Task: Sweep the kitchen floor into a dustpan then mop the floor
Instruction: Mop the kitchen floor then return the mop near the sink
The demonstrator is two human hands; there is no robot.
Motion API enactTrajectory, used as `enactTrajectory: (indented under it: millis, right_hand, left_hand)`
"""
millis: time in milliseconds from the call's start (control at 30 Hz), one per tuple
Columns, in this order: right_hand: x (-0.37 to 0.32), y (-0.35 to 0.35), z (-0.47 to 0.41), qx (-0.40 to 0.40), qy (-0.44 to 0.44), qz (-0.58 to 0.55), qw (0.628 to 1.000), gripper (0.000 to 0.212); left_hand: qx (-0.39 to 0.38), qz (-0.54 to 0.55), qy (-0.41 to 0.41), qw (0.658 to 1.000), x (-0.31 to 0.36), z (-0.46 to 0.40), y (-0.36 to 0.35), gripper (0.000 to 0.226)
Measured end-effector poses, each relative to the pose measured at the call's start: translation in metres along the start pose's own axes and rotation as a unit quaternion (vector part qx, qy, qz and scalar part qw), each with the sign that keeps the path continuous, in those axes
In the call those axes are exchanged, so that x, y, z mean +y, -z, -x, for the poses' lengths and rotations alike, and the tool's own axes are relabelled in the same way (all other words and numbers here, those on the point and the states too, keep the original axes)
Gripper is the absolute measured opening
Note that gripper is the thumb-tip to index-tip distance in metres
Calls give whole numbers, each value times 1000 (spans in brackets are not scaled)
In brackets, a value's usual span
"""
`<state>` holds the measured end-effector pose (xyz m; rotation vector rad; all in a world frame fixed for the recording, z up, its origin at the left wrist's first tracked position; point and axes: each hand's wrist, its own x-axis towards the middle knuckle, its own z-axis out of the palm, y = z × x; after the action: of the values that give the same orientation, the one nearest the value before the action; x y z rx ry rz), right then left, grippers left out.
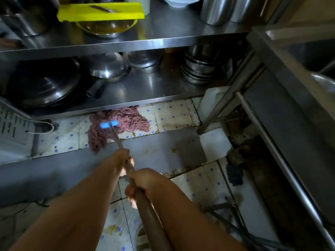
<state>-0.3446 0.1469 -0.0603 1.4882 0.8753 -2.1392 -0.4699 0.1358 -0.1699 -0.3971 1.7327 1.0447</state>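
I am holding the mop handle (125, 158) with both hands: my left hand (123, 160) is gripping it further down the shaft, my right hand (143, 183) is wrapping round it nearer my body. The pinkish mop head (126, 122), with its blue clamp (108, 125), is lying on the tiled floor (174, 115) at twelve o'clock from my hands, its far strands tucking under the edge of the lower shelf (145, 95) of the steel bench (126, 42). That shelf is carrying a dark wok (43, 84) at ten o'clock, a lidded pot (107, 66) and a stack of steel bowls (199, 69) at one o'clock, all sitting low over the floor. On the bench top a yellow board (101, 12) is resting across a metal bowl (107, 28), with a knife (103, 8) lying on it. A second steel frame (272, 115) is crowding in at three o'clock, its slanted leg (228, 98) standing close to the mop head's right side. A white container (212, 102) is sitting behind that leg, partly hidden. A grey slab (72, 165) is crossing the floor under my forearms. Dark cables (235, 227) are trailing at five o'clock, and the corner beneath the frame is too dim to make out. Brownish stains (174, 150) are dotting the floor near the slab.
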Motion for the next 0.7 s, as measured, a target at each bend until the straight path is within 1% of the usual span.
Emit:
enactTrajectory:
  millis: [100,200,300,400,467,533,567,633,700]
  right_hand:
    - [11,35,19,3,9,-39,999,37]
    - [29,76,46,5,37,-93,995,30]
    - [50,119,67,33,52,-136,989,27]
    - [70,158,85,62,40,-167,983,26]
    - [80,180,95,80,26,-182,980,24]
    - [86,196,102,92,12,-196,976,22]
    - [88,201,105,92,8,-202,975,21]
    - [87,202,106,89,-1,-195,977,19]
    - [83,194,104,90,-10,-169,982,17]
  left_hand:
    - [-4,-26,-5,1000,-10,15,-37,34]
    - [-41,-42,-20,998,-28,35,-83,32]
    - [-72,-73,-41,994,-50,59,-139,38]
    - [-92,-65,-27,993,-70,78,-191,37]
    - [-121,-50,-8,991,-85,84,-216,34]
    - [-163,-47,0,986,-97,86,-233,37]
    - [-168,-46,2,985,-100,87,-237,39]
    - [-176,-1,19,984,-101,86,-238,42]
    - [-163,15,24,986,-97,86,-231,41]
